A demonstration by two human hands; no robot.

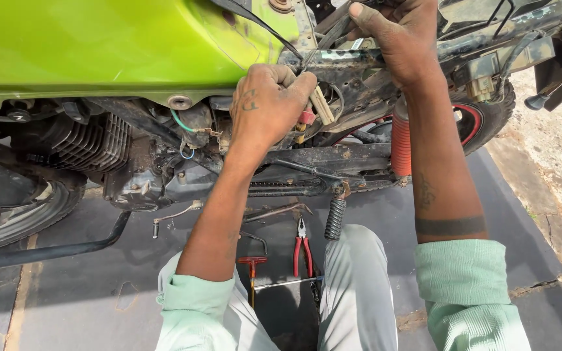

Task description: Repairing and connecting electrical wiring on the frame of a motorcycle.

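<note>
A motorcycle with a bright green tank (99, 45) stands before me, seat off and its dirty frame (346, 62) bare. My left hand (269, 104) is closed around a bundle of wires and a pale connector (322, 105) beside the frame, below the tank's rear edge. My right hand (395, 39) grips the upper frame rail from above, fingers curled over black cables. Both forearms come out of rolled light green sleeves.
The finned engine (89, 143) and front tyre (14, 221) lie to the left, an orange rear shock (401, 143) and rear tyre (489, 120) to the right. On the dark mat lie red-handled pliers (302, 253), a red T-handle tool (252, 270) and a footpeg (335, 218). Bare ground borders the mat on the right.
</note>
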